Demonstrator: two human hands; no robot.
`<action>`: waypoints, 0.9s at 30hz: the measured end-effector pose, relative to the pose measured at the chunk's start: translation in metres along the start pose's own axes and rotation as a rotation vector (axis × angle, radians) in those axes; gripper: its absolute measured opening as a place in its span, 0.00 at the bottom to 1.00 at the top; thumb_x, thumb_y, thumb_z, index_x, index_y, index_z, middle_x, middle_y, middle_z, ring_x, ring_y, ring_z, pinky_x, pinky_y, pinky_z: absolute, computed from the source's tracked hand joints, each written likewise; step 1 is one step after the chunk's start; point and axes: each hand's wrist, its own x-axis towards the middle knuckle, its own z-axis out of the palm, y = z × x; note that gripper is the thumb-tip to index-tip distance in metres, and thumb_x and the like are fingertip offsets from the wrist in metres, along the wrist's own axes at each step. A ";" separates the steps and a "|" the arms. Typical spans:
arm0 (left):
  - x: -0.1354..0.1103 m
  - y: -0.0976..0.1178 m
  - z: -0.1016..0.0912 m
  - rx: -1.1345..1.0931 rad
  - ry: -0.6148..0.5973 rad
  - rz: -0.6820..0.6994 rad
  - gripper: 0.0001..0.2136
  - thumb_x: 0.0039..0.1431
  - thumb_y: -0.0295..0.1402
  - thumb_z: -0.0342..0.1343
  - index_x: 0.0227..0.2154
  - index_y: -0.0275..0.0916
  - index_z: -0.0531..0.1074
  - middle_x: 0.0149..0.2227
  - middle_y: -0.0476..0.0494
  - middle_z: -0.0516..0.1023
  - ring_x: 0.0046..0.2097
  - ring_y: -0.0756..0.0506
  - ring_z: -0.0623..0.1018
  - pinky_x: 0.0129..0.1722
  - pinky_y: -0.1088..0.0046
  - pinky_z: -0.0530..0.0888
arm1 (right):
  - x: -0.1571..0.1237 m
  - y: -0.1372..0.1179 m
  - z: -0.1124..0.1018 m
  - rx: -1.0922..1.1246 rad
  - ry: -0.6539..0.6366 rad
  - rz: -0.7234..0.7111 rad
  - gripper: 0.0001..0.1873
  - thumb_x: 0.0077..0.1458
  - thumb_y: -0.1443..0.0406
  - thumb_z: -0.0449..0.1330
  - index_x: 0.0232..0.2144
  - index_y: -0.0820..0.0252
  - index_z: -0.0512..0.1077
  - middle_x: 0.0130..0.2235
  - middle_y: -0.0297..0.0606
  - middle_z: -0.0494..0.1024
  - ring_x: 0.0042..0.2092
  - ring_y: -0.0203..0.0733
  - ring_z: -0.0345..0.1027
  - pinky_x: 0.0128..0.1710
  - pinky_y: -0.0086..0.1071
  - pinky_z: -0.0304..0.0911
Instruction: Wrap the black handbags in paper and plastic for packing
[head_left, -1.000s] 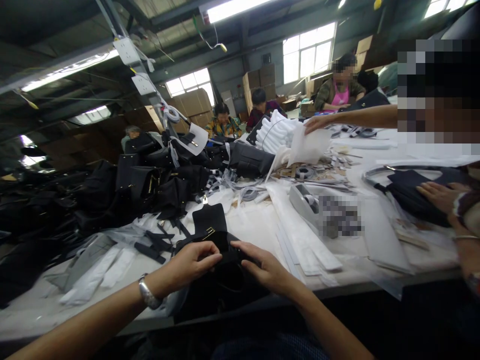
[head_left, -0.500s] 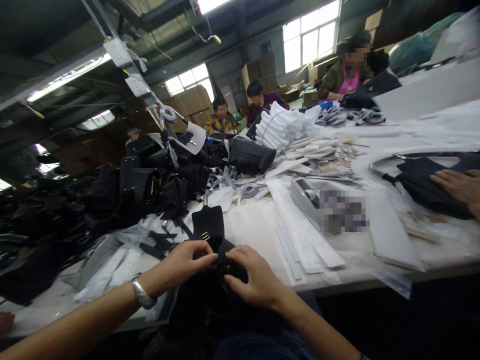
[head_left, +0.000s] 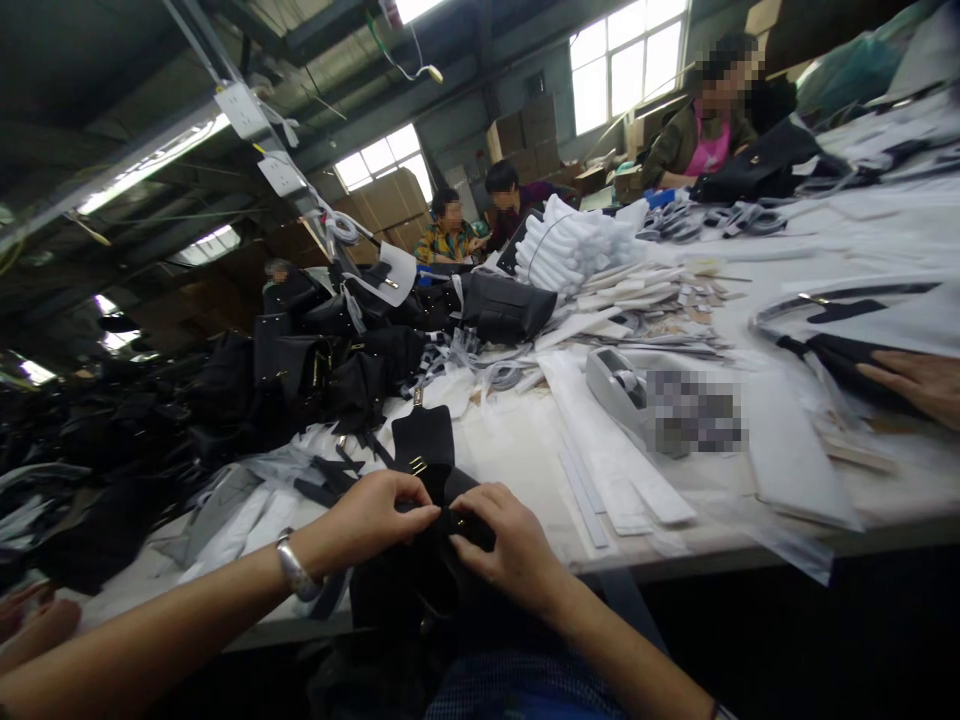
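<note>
A black handbag (head_left: 424, 575) hangs over the near edge of the white table (head_left: 517, 460), its flap with a gold clasp lying up on the tabletop. My left hand (head_left: 375, 520), with a silver watch on the wrist, pinches the bag's top edge from the left. My right hand (head_left: 510, 545) grips the same edge from the right, fingers curled around a small gold fitting. The two hands nearly touch.
A heap of black bags (head_left: 300, 370) fills the table's left. White paper strips (head_left: 615, 480), a tape dispenser (head_left: 619, 385) and a bundle of white rolls (head_left: 570, 250) lie to the right. A co-worker's hand (head_left: 911, 385) rests on a black bag at far right. Several people sit at the far side.
My hands have drawn together on the bag's top edge. The co-worker's outstretched arm holding a white sheet at upper right is gone, and the view has shifted slightly.
</note>
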 end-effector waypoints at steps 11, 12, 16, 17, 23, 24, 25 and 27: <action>0.004 0.006 0.002 0.069 -0.033 -0.012 0.18 0.54 0.49 0.54 0.27 0.38 0.76 0.20 0.48 0.76 0.25 0.46 0.75 0.23 0.74 0.63 | -0.003 0.003 0.002 -0.038 0.027 -0.035 0.13 0.52 0.68 0.65 0.41 0.54 0.71 0.42 0.37 0.75 0.46 0.44 0.66 0.47 0.36 0.62; 0.004 0.006 0.004 0.073 -0.032 -0.013 0.19 0.55 0.49 0.53 0.26 0.38 0.76 0.20 0.48 0.75 0.25 0.46 0.74 0.23 0.74 0.62 | -0.003 0.004 0.002 -0.031 0.031 -0.037 0.13 0.52 0.68 0.65 0.41 0.55 0.72 0.42 0.37 0.75 0.46 0.44 0.66 0.47 0.36 0.62; 0.006 0.003 0.015 0.111 0.022 0.042 0.17 0.56 0.47 0.53 0.26 0.38 0.74 0.24 0.49 0.75 0.28 0.47 0.73 0.27 0.74 0.62 | -0.003 0.009 0.005 -0.002 0.040 -0.057 0.13 0.52 0.67 0.65 0.42 0.56 0.72 0.42 0.38 0.75 0.46 0.44 0.66 0.47 0.35 0.63; 0.006 0.002 0.018 0.117 0.023 0.060 0.16 0.57 0.46 0.53 0.26 0.38 0.74 0.24 0.49 0.75 0.29 0.47 0.73 0.27 0.74 0.62 | -0.003 0.009 0.006 -0.002 0.035 -0.064 0.13 0.52 0.66 0.66 0.42 0.56 0.72 0.42 0.38 0.75 0.46 0.44 0.66 0.46 0.36 0.63; 0.012 -0.001 0.024 0.103 0.032 0.139 0.13 0.57 0.42 0.54 0.25 0.39 0.75 0.24 0.49 0.76 0.29 0.47 0.73 0.28 0.74 0.61 | 0.001 0.006 0.008 -0.040 0.007 -0.090 0.12 0.55 0.63 0.65 0.42 0.56 0.74 0.41 0.39 0.76 0.44 0.45 0.68 0.45 0.37 0.65; 0.012 -0.002 0.024 0.094 0.047 0.146 0.12 0.57 0.41 0.55 0.25 0.39 0.75 0.25 0.49 0.77 0.29 0.47 0.74 0.29 0.74 0.62 | 0.002 0.006 0.009 -0.042 0.002 -0.081 0.11 0.55 0.63 0.65 0.42 0.56 0.74 0.41 0.39 0.77 0.45 0.45 0.68 0.45 0.37 0.65; 0.011 -0.003 0.025 0.083 0.069 0.150 0.12 0.57 0.41 0.56 0.25 0.39 0.75 0.26 0.49 0.78 0.30 0.47 0.74 0.29 0.73 0.62 | 0.002 0.006 0.010 -0.045 0.000 -0.065 0.11 0.56 0.64 0.65 0.43 0.55 0.74 0.41 0.39 0.77 0.45 0.45 0.68 0.46 0.37 0.66; 0.007 -0.005 0.028 0.054 0.137 0.148 0.10 0.57 0.41 0.58 0.28 0.39 0.76 0.28 0.47 0.79 0.32 0.46 0.76 0.31 0.73 0.63 | 0.002 0.008 0.011 -0.071 0.007 -0.022 0.11 0.56 0.64 0.64 0.43 0.54 0.74 0.43 0.39 0.77 0.47 0.46 0.69 0.47 0.38 0.67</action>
